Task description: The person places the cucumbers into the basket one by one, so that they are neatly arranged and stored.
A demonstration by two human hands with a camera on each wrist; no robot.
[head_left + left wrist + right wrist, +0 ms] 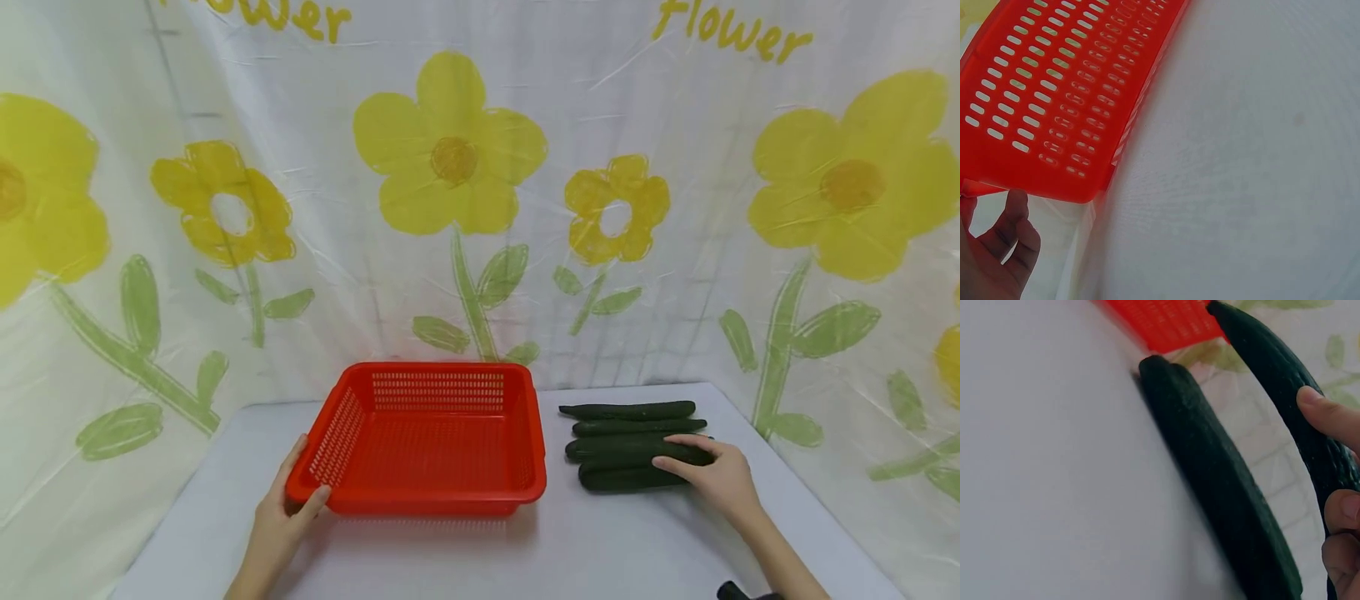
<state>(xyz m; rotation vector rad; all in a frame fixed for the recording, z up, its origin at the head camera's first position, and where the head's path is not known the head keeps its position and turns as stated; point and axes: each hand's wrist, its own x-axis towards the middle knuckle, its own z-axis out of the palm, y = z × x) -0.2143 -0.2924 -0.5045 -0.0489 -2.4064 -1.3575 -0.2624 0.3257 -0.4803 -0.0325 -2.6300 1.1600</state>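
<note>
A red perforated plastic basket point(420, 507) stands on the white table, its inside bare. My left hand point(273, 521) grips its near left corner, thumb at the front rim and fingers along the left side. In the left wrist view, curled fingers point(1016, 222) meet the basket's edge point(1035, 178). To the right, my right hand point(723, 482) holds a dark green cucumber point(611, 448) by its right part. The right wrist view shows this cucumber point(1272, 369) raised apart from the others, pinched between thumb and fingers. Below it lies another cucumber point(622, 478).
Behind the held one, two slimmer cucumbers point(637, 411) lie side by side near the table's back edge. A white curtain point(330, 275) with yellow flowers hangs behind the white table point(420, 567). A small black object point(731, 592) shows beside my right forearm.
</note>
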